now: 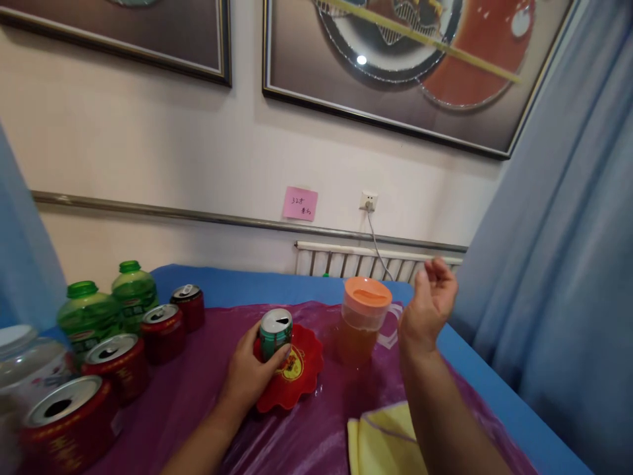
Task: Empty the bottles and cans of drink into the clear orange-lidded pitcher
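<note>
- Green can [275, 338]: upright at the left part of the red dish [310, 361]; cannot tell if resting on it.
- Left hand [257, 371]: wrapped round the can.
- Right hand [429, 303]: raised beside the pitcher [363, 323], fingers half curled, nothing seen in them.
- Pitcher: orange lid, amber liquid.
- Yellow cloth [386, 439]: near side, on purple sheet [198, 402].
- Left: red cans [163, 338] in a row, green bottles [136, 293] beside.

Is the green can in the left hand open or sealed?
Open: the green can held by the left hand shows a dark mouth hole in its silver top. Whether any drink remains, I cannot tell.
</note>
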Demonstrator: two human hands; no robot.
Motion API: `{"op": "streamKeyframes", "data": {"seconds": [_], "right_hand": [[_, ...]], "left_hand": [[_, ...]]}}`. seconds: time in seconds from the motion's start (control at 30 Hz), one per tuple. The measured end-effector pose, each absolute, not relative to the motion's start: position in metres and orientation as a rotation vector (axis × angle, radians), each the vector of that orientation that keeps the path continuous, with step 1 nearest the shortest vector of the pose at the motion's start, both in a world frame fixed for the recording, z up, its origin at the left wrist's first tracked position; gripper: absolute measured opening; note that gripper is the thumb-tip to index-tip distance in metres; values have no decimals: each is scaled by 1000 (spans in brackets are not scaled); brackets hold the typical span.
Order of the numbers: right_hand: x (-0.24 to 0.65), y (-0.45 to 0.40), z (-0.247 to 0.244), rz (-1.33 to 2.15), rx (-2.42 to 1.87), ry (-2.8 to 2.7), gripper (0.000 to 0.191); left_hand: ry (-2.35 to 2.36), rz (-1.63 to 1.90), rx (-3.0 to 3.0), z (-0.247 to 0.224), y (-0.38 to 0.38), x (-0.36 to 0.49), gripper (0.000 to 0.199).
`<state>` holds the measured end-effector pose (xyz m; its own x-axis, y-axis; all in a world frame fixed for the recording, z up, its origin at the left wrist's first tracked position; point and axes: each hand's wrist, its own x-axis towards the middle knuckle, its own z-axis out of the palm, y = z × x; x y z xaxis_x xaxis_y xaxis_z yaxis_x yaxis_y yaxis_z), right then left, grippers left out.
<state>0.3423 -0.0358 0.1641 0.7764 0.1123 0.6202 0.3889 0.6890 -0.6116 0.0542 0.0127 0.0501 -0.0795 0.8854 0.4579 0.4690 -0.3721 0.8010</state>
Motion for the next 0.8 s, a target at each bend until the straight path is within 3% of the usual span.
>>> {"op": "streamKeyframes", "data": {"seconds": [0.17, 0.4, 0.8], "right_hand": [[364, -15, 102, -196, -1084, -674, 34], [389, 0, 82, 53, -1257, -754, 37], [415, 14, 20, 225, -1317, -677, 70]], "left_hand": [[1447, 1388, 1922, 42, 15, 48, 68], [1514, 1343, 1930, 43, 16, 45, 66], [1504, 1310, 1903, 43, 12, 48, 66]]}}
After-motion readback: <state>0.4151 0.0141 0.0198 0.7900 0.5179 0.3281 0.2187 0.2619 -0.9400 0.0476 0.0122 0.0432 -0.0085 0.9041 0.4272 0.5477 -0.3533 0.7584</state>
